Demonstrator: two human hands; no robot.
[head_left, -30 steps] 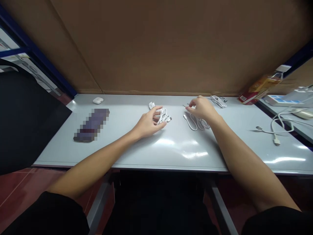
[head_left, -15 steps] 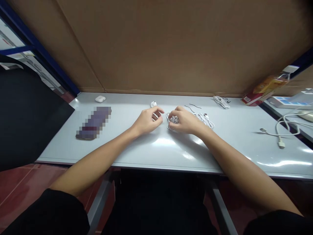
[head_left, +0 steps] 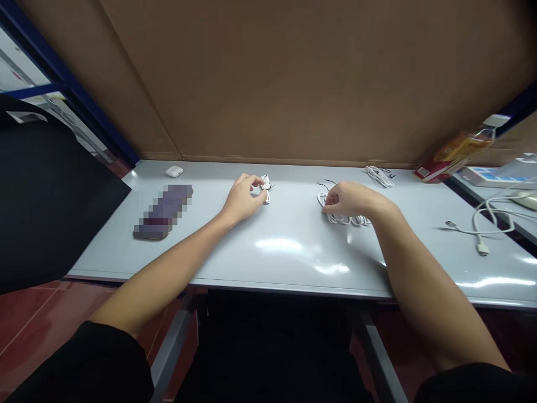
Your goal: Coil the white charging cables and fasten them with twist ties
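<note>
Lightly, the left hand (head_left: 241, 198) pinches a small bundled white cable (head_left: 265, 189) on the pale grey counter (head_left: 289, 268). The half-curled right hand (head_left: 348, 200) touches a looser white cable loop (head_left: 346, 219); any grip is unclear.

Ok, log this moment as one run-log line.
left hand: touching small white cable coil | right hand: on white cable loops | surface: grey desk

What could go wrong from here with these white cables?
The white cable under the right hand lies in open loops, so it could spring apart or snag if that hand lifts. The small white cable bundle looks held only by the left hand's fingertips and might slip. The thin black wires beside the right hand could easily get brushed aside.
</note>
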